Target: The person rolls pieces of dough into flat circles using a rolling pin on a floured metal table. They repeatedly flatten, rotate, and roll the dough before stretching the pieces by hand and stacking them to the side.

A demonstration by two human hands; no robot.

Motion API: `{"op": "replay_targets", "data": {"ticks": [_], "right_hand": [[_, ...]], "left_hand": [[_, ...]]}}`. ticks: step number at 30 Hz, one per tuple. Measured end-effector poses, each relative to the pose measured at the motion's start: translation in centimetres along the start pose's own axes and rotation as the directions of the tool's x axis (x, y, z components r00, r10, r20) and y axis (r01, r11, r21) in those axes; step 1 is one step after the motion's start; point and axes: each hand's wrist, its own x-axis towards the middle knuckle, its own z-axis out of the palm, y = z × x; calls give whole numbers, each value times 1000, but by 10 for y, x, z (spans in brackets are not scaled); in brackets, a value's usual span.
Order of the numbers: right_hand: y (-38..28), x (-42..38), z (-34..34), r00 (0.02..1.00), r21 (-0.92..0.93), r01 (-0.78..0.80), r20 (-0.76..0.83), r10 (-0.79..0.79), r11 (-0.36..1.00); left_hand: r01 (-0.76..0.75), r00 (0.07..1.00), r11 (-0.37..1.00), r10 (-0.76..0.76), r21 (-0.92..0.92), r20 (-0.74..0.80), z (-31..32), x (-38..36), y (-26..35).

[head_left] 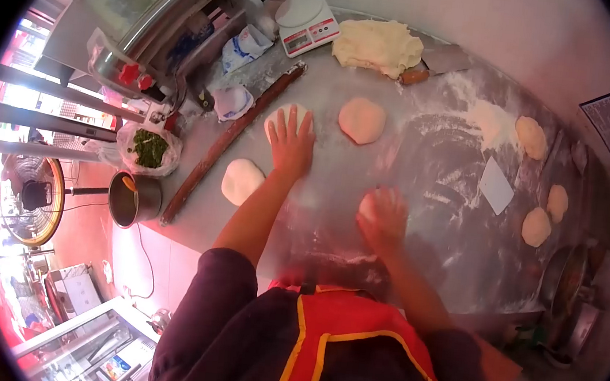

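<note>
My left hand (pixel 292 145) lies flat with spread fingers on a round of dough (pixel 273 123), at the left part of the floured metal worktop. Nearer to me, my right hand (pixel 386 222) is curled over a dough ball (pixel 368 208), whose pale edge shows at the hand's left side; the fingers are somewhat blurred. Another flattened dough round (pixel 242 181) rests beside my left forearm. A thicker dough round (pixel 362 120) sits between and beyond the two hands.
A long rolling pin (pixel 233 139) slants along the left. At the back stand a white scale (pixel 306 25) and a large dough mass (pixel 377 47). On the right are loose flour (pixel 491 124), a white scraper (pixel 496 186) and small dough pieces (pixel 536 227). A pot (pixel 133 203) stands at the left edge.
</note>
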Motion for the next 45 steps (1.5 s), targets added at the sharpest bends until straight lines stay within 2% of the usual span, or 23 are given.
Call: {"op": "replay_targets", "data": {"ticks": [2, 3, 5, 6, 8, 11, 13, 15, 17, 19, 21, 23, 26, 29, 31, 32, 34, 37, 40, 43, 44, 45], "right_hand": [[18, 6, -9, 996, -40, -94, 2, 94, 995], [36, 34, -4, 995, -21, -88, -45, 87, 996], [42, 37, -12, 990, 34, -102, -93, 105, 994], [41, 35, -19, 997, 29, -67, -40, 69, 997], [42, 33, -30, 998, 15, 2, 65, -3, 1000], [78, 42, -25, 998, -16, 57, 11, -57, 998], [120, 64, -10, 982, -153, -187, 2, 189, 970], [168, 102, -3, 922, -87, -355, -199, 333, 931], [197, 149, 8, 861, -71, -446, -307, 406, 892], [192, 183, 23, 868, -95, -451, -277, 412, 887], [159, 186, 37, 980, -151, -194, -74, 185, 969], [102, 157, 35, 989, -25, 24, -145, -27, 999], [56, 99, 11, 970, 179, 241, -77, -231, 954], [39, 62, -16, 990, 386, 29, 114, -78, 922], [28, 57, -19, 999, 392, -44, 27, 36, 919], [22, 54, -19, 995, 396, -82, -17, 96, 915], [19, 48, -11, 996, 301, -73, -23, 84, 951], [23, 53, -2, 995, 233, -61, -67, 79, 970], [31, 59, -1, 991, 194, -51, -109, 73, 980], [31, 59, 3, 992, 142, -52, -106, 68, 988], [26, 59, 6, 994, 130, -38, -101, 52, 991], [26, 58, 4, 991, 23, 58, -118, -54, 998]], "left_hand": [[78, 996, 997, -79, -24, -42, 1, 9, 9], [39, 999, 995, -42, -95, -27, 3, 44, 21], [-41, 997, 971, 54, -234, 49, -16, 51, 58], [-175, 980, 945, 195, -277, 44, -13, 49, 70], [-428, 888, 827, 459, -365, 0, -4, 50, 95], [-379, 899, 886, 421, -267, 120, 14, 85, 94], [-257, 958, 946, 276, -199, 75, 27, 113, 83], [-106, 993, 986, 113, -129, 44, 29, 137, 76], [-79, 996, 982, 86, -173, 33, 27, 147, 79], [-67, 997, 977, 73, -201, 25, 29, 150, 80], [-65, 997, 974, 71, -217, 24, 33, 147, 79], [-114, 992, 962, 122, -247, 18, 28, 135, 72], [-208, 971, 900, 236, -383, 26, 9, 85, 71], [-245, 913, 727, 396, -641, 101, -7, -9, 89], [-288, 848, 580, 524, -762, 78, -19, -51, 107], [-218, 868, 637, 472, -740, 151, -24, -63, 120], [-84, 887, 733, 363, -675, 284, -35, -72, 139], [-181, 864, 828, 391, -530, 316, -36, -64, 138], [-164, 859, 853, 371, -495, 354, -34, -54, 144], [-296, 785, 899, 421, -323, 455, -44, -49, 142], [-294, 793, 889, 432, -352, 430, -44, -51, 138], [-288, 808, 881, 434, -376, 399, -40, -53, 134]]}}
